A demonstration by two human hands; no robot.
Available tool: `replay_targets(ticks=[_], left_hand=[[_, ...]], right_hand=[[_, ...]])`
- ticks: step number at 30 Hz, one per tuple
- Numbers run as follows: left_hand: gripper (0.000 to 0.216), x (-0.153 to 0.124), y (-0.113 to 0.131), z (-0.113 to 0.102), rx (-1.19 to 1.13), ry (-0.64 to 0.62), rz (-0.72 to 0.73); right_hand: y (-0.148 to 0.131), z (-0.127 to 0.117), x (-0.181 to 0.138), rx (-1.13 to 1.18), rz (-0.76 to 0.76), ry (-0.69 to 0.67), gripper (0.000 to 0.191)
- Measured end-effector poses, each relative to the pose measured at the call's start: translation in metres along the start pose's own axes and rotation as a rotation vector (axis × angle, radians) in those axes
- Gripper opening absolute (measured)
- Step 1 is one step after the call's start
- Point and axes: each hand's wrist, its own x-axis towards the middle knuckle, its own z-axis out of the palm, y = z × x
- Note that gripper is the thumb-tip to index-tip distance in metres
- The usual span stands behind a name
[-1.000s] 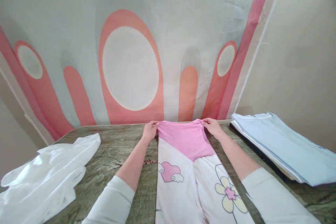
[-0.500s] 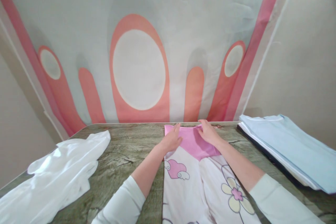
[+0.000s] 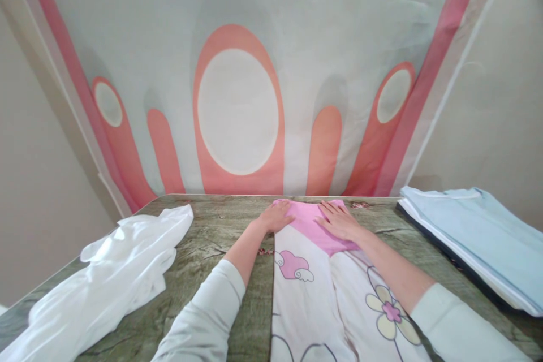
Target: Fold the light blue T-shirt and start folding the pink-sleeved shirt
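A pair of white trousers (image 3: 309, 305) with a pink waist part, a winged heart and a flower print lies spread on the table, legs towards me. My left hand (image 3: 275, 217) rests on the upper left corner of the pink part, fingers stretched out. On the right side of that pink part, my right hand (image 3: 339, 220) lies flat with its fingers spread. Neither hand grips the cloth. The lower ends of the legs run out of view at the bottom.
A crumpled white garment (image 3: 114, 271) lies on the left of the wood-patterned table (image 3: 203, 237). At the right stands a stack of folded clothes (image 3: 487, 237), light blue on top. A wall with pink shapes (image 3: 240, 184) rises behind the table's far edge.
Both hands have come down flat onto the pink part, the right one opening out from a bent-finger pose. The waist cloth lies smoother. The whole view has shifted slightly.
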Motion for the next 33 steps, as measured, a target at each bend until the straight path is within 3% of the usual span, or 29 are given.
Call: replay_targets(ticks=[6,10,14,25,33], left_hand=[[0.059,-0.010,-0.037,-0.011,-0.012,0.043,-0.160],[0.054,-0.015,-0.040,-0.013,-0.034,0.161,-0.275],[0.036,-0.002,-0.038,-0.020,-0.107,0.244,-0.408],[0.026,0.057,-0.030,-0.040,-0.447,-0.084,-0.719],[0.028,0.060,-0.030,-0.045,-0.516,-0.146,-0.693]], right_hand=[[-0.002,-0.001,-0.001,-0.008,0.001,0.007,0.076],[-0.003,-0.002,-0.002,-0.007,-0.004,0.021,0.075],[-0.004,-0.003,-0.002,-0.010,-0.006,0.021,0.074],[-0.007,-0.008,-0.004,0.009,-0.016,0.022,0.080],[-0.006,-0.008,-0.004,0.022,-0.012,0.031,0.079]])
